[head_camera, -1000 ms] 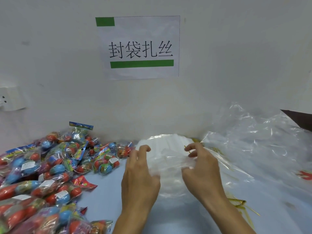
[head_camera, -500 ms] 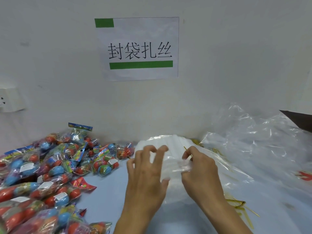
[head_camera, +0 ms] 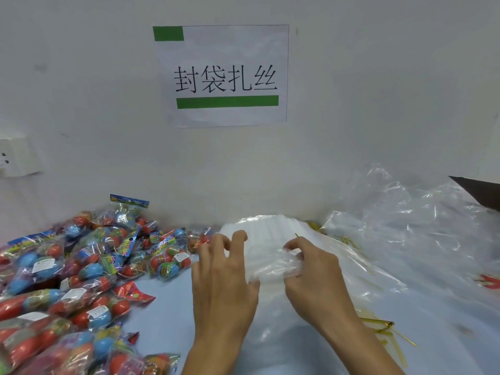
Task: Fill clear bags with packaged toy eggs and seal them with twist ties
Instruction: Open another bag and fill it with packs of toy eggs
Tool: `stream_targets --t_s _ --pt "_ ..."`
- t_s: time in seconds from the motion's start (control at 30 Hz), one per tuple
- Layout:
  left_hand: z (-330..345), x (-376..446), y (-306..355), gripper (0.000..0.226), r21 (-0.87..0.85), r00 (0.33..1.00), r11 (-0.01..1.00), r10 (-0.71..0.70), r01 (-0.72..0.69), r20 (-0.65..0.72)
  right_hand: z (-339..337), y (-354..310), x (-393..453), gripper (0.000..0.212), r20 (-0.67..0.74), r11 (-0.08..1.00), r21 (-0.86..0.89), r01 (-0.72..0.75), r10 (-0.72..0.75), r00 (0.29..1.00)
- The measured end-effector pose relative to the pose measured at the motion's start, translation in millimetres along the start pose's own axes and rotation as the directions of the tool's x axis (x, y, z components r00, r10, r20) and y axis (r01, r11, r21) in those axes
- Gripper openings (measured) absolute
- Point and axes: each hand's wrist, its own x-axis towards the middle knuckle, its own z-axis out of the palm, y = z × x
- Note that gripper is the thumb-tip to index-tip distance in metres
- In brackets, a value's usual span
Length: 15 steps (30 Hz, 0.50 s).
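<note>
Heaped loose clear plastic along the right side, crumpled, covering that end of the table. Risk: snagging or dragging it while lifting a bag, burying the ties.

Pile of packaged toy eggs on the left, spilling toward centre, nearest packs just beside the left hand. Nothing bagged yet, by the look of it. Risk: packs sliding off the near edge if bumped.

Stack of flat clear bags dead centre against the wall, under both hands. Thin, clingy film; likely to peel two sheets at once, or to tear at the mouth if pulled hard.

Left hand resting on the stack's left side, fingers bent and slightly lifted, thumb at the film's edge. Actual grip not clear; looks more like steadying than pinching.

Right hand pinching a bunched fold of the top bag between thumb and fingertips. Judged step: separating one bag and working the mouth open. Risk: left hand lifting too early, whole stack shifting with the pull.

Gold twist ties scattered lower right, some partly under plastic. A thin strand poking up just behind the right hand, probably another tie. Risk: puncturing or catching the film.
</note>
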Motion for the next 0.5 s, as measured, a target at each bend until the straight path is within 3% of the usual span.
stream_targets --t_s 0.1,0.17,0.23,0.4,0.5 --pt "-3.0 1.0 0.7 0.053 -0.015 0.999 0.999 -0.04 0.04 0.0 4.6 2.4 0.3 0.045 -0.009 0.992 -0.119 0.034 -0.035 0.999" --pt "-7.3 2.7 -2.2 0.046 -0.027 0.99 0.99 -0.139 0.138 -0.037 1.1 8.3 3.4 0.049 -0.103 0.962 -0.272 -0.022 -0.006 0.995" --pt "-10.4 4.5 -5.3 0.041 -0.064 0.976 0.978 -0.205 0.2 -0.078 -4.0 12.0 6.2 0.044 -0.19 0.947 -0.315 -0.069 0.008 0.982" --pt "-1.2 2.8 -4.2 0.057 -0.058 0.998 0.997 -0.049 0.046 -0.049 -2.6 9.6 9.0 0.044 -0.141 0.999 -0.025 0.02 -0.023 0.99" --pt "0.3 2.1 -5.7 0.052 -0.027 0.994 0.995 -0.1 0.101 0.032 -1.2 6.5 5.6 0.043 -0.106 0.997 0.028 0.067 -0.063 0.992"
